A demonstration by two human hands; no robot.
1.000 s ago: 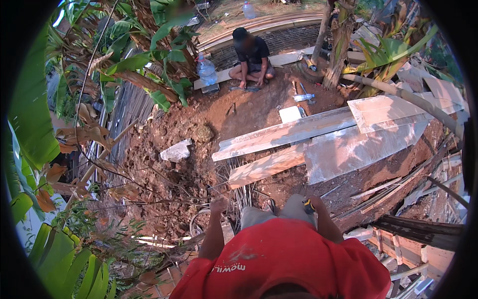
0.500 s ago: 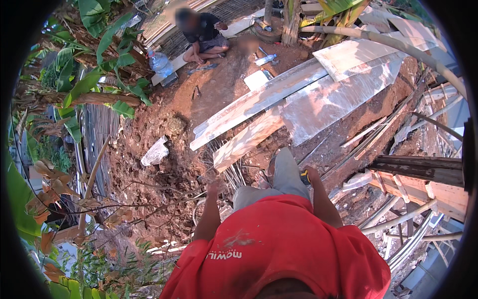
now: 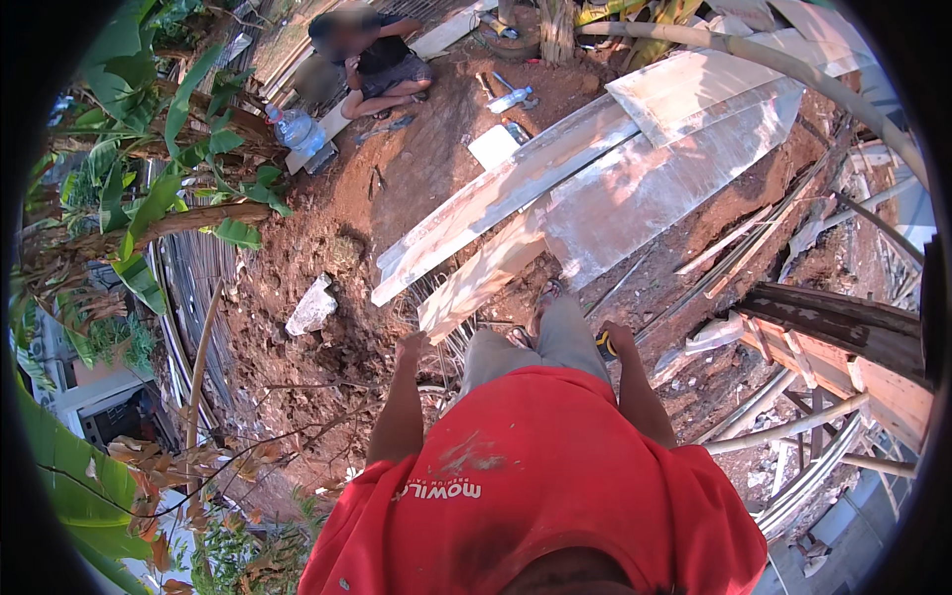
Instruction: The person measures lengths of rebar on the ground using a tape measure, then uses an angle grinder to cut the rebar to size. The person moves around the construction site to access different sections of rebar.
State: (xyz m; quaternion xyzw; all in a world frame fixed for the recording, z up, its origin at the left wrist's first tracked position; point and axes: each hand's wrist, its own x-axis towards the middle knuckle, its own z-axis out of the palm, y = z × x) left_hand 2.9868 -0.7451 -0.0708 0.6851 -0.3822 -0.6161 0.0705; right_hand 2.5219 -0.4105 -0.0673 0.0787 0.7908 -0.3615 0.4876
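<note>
At four o'clock from centre, the bare right hand (image 3: 618,338) has fingers curled around a small yellow-and-black tool (image 3: 604,346), while at eight o'clock the left hand (image 3: 412,345), finger opening impossible to tell, hangs near a flat pale-orange wooden plank (image 3: 484,285).

Wide L head cam looks dn fr. abv.

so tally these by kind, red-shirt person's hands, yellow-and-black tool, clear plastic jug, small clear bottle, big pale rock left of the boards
Left hand and right hand: 2
Yellow-and-black tool: 1
Clear plastic jug: 1
Small clear bottle: 1
Big pale rock: 1
Total: 6
</note>
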